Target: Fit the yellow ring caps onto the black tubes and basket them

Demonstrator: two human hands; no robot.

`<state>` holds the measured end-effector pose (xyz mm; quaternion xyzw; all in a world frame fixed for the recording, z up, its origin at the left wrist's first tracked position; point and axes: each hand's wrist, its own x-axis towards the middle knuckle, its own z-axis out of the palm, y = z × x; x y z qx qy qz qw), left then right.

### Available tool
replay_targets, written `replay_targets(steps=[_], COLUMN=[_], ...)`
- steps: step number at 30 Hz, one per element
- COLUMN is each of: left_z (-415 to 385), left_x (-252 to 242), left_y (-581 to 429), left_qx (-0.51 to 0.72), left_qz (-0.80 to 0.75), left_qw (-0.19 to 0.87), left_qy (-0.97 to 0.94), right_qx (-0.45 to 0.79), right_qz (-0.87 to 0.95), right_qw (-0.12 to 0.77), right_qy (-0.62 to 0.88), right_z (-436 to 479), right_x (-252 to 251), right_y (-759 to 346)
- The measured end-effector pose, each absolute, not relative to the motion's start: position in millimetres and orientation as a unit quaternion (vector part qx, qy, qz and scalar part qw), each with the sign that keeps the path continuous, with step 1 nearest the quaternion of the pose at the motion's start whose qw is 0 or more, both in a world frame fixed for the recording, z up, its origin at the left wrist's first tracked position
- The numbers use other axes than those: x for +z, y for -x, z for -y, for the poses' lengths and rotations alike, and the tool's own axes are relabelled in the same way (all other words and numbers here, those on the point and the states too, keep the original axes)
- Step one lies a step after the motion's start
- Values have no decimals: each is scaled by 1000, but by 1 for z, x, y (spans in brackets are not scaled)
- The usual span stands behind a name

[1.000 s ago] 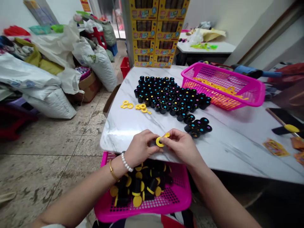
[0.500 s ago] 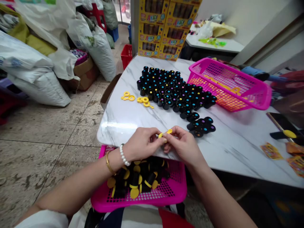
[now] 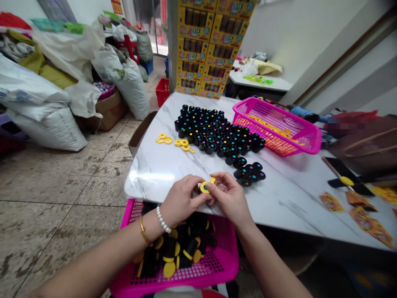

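Note:
My left hand (image 3: 182, 198), with a pearl bracelet at the wrist, grips a small black cylinder whose top shows a blue dot inside a yellow ring piece (image 3: 204, 187). The fingers of my right hand (image 3: 228, 194) pinch the same yellow piece from the right. Both hands meet over the table's front edge. Many black cylinders (image 3: 214, 128) with coloured dots stand beyond them, and a smaller group (image 3: 250, 173) is to the right. Loose yellow ring pieces (image 3: 182, 143) lie left of the cylinders. Below my hands, a pink basket (image 3: 228, 265) holds black cylinders with yellow parts.
Another pink basket (image 3: 314, 138) with yellow pieces sits at the table's right rear. Yellow boxes (image 3: 201, 54) are stacked at the back. A phone (image 3: 344, 174) and orange packets (image 3: 331, 202) lie at the right. White sacks (image 3: 46, 120) stand on the floor at left.
The view has tilted up and shifted. The yellow ring between my fingers now faces upward around a blue dot, on a black cylinder that was hidden before.

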<state>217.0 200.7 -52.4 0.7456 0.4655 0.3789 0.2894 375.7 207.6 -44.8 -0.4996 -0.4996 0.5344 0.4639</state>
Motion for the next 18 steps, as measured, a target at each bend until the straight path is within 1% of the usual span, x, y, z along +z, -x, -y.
replay_targets(steps=[4,6,8,10,13,15,16,18], left_z=[-200,-200,-200,-200,-201,-202,-202,-202], left_x=[-55,-56,-57,-57,-57,-58,-58,-57], left_y=[-216,-215,-215,-215,-215,-215,-214,-214], left_qx=[372,366,361,359,355,350,348,349], left_qz=[-461,-463,-464,-468,-476,-478,-477,-475], left_qw=[287,295,302,305,303,303,304,305], left_qy=[-753,-752,-750,-748,-745,-747,-747,-749], right_qx=[446,412,383,329,246,215,200,158], right_qz=[562,606,652,691,751,768,765,748], right_qw=[472,454,421,385,299,266,270,307], right_qy=[513,506,501,516,535,542,549,566], right_z=[-210,-212,-212,-207,-191,-181,-177,-173], right_x=[-42,-39,-35,-31,-27,-27,-26,-24], right_y=[-380,-385,-391,-399,-413,-421,-425,-428])
